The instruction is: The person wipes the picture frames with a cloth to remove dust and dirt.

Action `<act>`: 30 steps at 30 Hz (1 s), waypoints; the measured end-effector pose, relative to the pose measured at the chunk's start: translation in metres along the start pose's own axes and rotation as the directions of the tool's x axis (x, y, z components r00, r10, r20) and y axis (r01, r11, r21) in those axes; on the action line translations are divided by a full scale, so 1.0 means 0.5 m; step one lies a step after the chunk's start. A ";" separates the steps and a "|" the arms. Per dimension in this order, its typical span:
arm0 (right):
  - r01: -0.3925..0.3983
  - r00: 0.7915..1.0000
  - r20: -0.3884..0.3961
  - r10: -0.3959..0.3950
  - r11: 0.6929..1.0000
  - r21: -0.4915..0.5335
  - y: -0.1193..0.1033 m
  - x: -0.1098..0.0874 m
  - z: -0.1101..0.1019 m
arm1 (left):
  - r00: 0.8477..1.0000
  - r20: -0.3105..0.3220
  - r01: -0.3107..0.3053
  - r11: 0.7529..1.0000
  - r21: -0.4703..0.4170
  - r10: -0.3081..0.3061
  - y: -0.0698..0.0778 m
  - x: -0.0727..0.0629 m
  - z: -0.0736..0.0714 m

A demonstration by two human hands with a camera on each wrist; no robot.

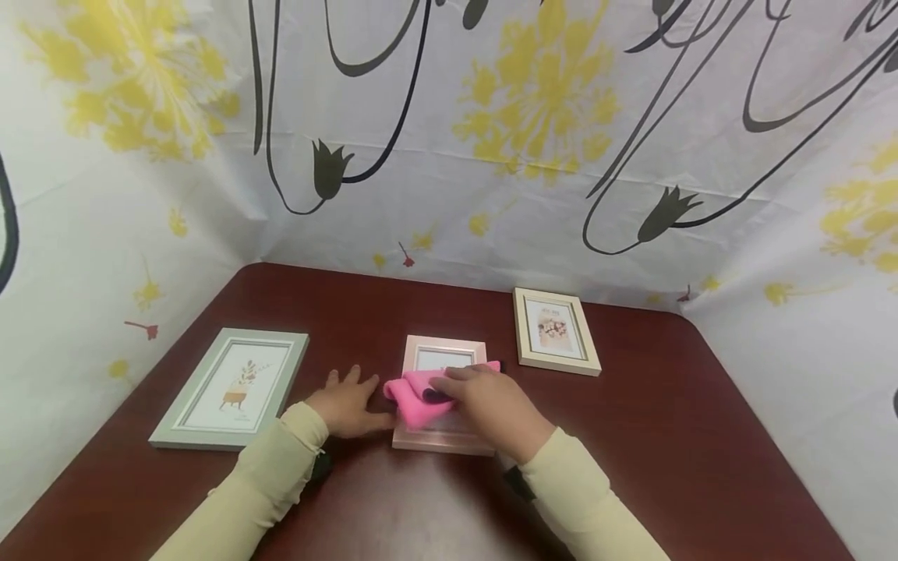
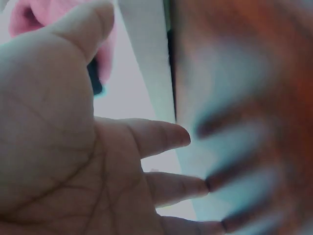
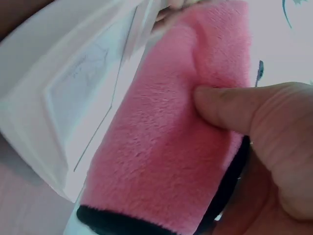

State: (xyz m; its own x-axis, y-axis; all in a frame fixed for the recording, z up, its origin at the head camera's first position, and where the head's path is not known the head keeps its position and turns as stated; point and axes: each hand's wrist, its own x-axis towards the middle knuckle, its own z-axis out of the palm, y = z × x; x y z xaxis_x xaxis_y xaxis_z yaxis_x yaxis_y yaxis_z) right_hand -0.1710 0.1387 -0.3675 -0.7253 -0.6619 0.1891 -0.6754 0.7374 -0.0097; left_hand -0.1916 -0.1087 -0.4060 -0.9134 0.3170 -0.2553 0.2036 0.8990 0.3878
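Note:
A pink photo frame (image 1: 442,442) lies flat on the table, partly covered by a bright pink plush cloth (image 1: 414,405) with dark edging. My right hand (image 1: 498,409) grips this cloth over the frame; in the right wrist view the thumb presses into the folded cloth (image 3: 156,117) beside the pale frame (image 3: 29,103). Just left of the frame is my left hand (image 1: 347,407), its fingers spread on the tabletop and the thumb by the frame's left edge. The left wrist view shows the open palm (image 2: 58,161) holding nothing. Most of the picture is hidden under the cloth.
To the left lies a larger pale green photo frame (image 1: 189,425) with a plant picture. A cream photo frame (image 1: 522,331) is at the back right. The dark red table (image 1: 631,436) is enclosed by white sheeting (image 1: 449,241) with yellow flowers along its back and sides.

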 end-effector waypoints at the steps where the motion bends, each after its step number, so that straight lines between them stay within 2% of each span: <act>1: 0.026 0.999 -0.023 -0.027 0.999 -0.021 -0.002 -0.010 -0.002 | 1.000 -0.001 -0.013 1.000 -0.011 0.013 -0.002 0.004 -0.002; 4: 0.112 0.992 -0.047 -0.115 0.992 -0.058 -0.019 -0.037 0.000 | 0.999 0.002 -0.050 0.998 -0.042 0.050 -0.006 0.021 -0.007; 7: 0.164 0.986 0.000 -0.164 0.983 -0.080 -0.045 -0.057 0.011 | 0.998 0.014 -0.053 0.997 -0.057 0.054 -0.008 0.037 -0.006; 11: 0.164 0.985 0.066 -0.158 0.981 -0.104 -0.064 -0.069 0.025 | 1.000 0.019 -0.024 0.999 -0.044 0.025 -0.005 0.049 0.002; 16: 0.142 0.989 0.060 -0.135 0.983 -0.118 -0.070 -0.067 0.037 | 0.999 0.033 -0.011 1.000 -0.015 0.011 0.000 0.052 -0.006; 23: 0.138 0.989 0.066 -0.129 0.976 -0.167 -0.086 -0.069 0.050 | 0.998 0.045 -0.034 0.999 0.030 0.033 0.009 0.052 -0.024; 27: 0.139 0.988 0.081 -0.130 0.983 -0.119 -0.075 -0.073 0.036 | 0.998 0.053 -0.026 1.000 0.016 0.025 0.009 0.050 -0.023; 30: 0.109 0.988 0.111 -0.104 0.993 -0.042 -0.050 -0.078 0.014 | 0.998 0.055 -0.015 1.000 -0.008 0.015 0.007 0.049 -0.017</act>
State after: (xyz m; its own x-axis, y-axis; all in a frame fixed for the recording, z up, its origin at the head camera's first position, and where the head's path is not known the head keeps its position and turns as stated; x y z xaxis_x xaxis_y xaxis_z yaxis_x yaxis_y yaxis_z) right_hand -0.1266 0.1451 -0.3814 -0.6614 -0.7458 0.0793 -0.7444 0.6657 0.0524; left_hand -0.2162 -0.1003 -0.4032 -0.8894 0.3466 -0.2982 0.2139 0.8918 0.3986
